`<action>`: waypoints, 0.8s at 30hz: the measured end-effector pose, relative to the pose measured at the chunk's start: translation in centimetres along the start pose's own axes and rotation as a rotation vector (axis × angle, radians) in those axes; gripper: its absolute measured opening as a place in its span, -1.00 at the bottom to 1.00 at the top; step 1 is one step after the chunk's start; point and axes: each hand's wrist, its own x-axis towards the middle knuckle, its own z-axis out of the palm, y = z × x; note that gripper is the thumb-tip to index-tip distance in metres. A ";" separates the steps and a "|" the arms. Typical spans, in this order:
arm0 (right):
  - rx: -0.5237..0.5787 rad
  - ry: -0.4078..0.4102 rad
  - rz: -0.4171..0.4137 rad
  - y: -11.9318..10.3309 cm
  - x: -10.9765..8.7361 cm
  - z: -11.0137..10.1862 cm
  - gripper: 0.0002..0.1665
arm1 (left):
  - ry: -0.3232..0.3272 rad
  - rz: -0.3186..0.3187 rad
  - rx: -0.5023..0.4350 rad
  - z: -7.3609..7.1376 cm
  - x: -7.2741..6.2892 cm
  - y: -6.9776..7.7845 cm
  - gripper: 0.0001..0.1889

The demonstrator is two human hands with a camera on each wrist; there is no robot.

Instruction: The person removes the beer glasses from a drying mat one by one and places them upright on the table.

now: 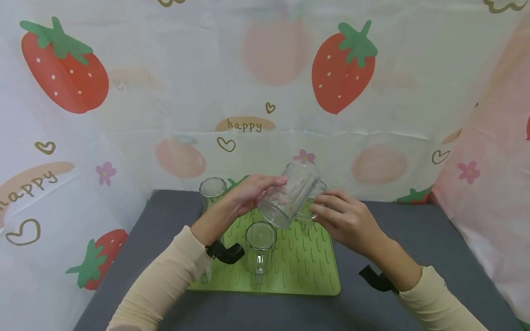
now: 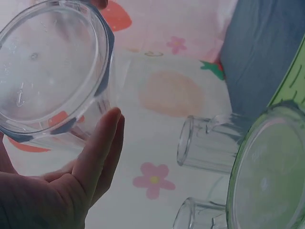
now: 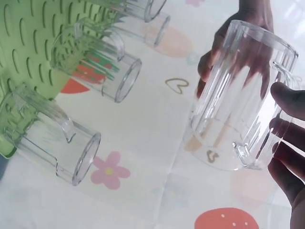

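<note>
A clear glass-like mug [image 1: 291, 193] with a handle is held tilted above the green mat [image 1: 308, 271]. My left hand [image 1: 254, 191] grips the mug's body from the left side, fingers and thumb around it. From the right, my right hand [image 1: 349, 218] holds the mug's handle with curled fingers, seen close up in the right wrist view on the mug [image 3: 238, 100]. The round end of this mug [image 2: 47, 67] faces the camera in the left wrist view. Another clear mug [image 1: 261, 243] stands on the mat just below the hands.
At the mat's back left stands a further clear mug [image 1: 213, 188], partly behind the left forearm. Several mugs, among them one mug [image 3: 78, 152], show on the mat in the right wrist view. A grey table [image 1: 397, 239] lies under the mat, with a strawberry-print curtain [image 1: 186, 92] behind.
</note>
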 end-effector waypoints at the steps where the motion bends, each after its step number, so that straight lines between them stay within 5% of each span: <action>1: 0.011 -0.017 0.013 0.1 0.0 -0.1 -0.58 | 0.004 0.007 -0.001 0.1 -0.1 0.0 -0.50; 6: 0.097 -0.051 0.082 0.3 -0.2 -0.4 -0.66 | 0.016 0.050 0.011 0.1 -0.3 -0.3 -0.47; 24: 0.205 0.165 0.174 0.8 0.1 -0.3 -0.59 | 0.135 0.144 0.040 0.2 -1.9 -1.2 -0.34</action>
